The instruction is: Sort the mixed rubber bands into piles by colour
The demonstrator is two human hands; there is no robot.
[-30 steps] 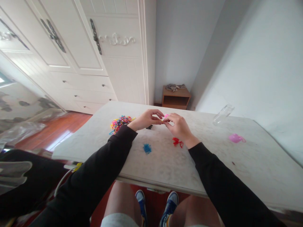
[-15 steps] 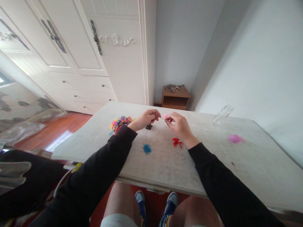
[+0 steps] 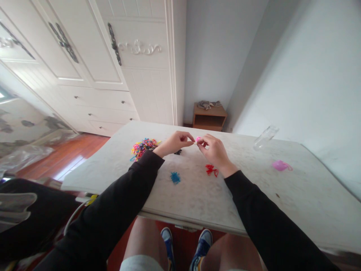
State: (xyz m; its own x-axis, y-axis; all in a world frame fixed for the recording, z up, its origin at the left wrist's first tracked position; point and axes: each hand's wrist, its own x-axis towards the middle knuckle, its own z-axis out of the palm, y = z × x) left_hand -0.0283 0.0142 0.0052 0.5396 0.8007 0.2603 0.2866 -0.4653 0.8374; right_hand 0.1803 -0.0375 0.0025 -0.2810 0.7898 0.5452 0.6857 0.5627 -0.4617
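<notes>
My left hand (image 3: 178,143) and my right hand (image 3: 213,148) meet above the middle of the table, their fingertips nearly touching. Each pinches thumb against forefinger on a tiny yellowish rubber band (image 3: 195,143), mostly covered by the fingers. Under my left wrist lies a heap of mixed-colour rubber bands (image 3: 141,149). A black pile (image 3: 178,152) peeks out below the left hand, mostly hidden. Pink bands (image 3: 198,139) show just behind the right fingertips. Nearer to me are a blue pile (image 3: 175,177) and a red pile (image 3: 211,170), the red one below my right hand.
On the right of the white table (image 3: 197,203) a clear bottle or jar (image 3: 265,138) lies tilted, and a pink pouch-like item (image 3: 281,165) rests nearby. Beyond the table stand a small wooden cabinet (image 3: 210,111) and a white wardrobe (image 3: 146,82).
My left hand has moved slightly right, closing the gap to my right hand. The band that was stretched thin between them now shows as a small bit at the fingertips.
</notes>
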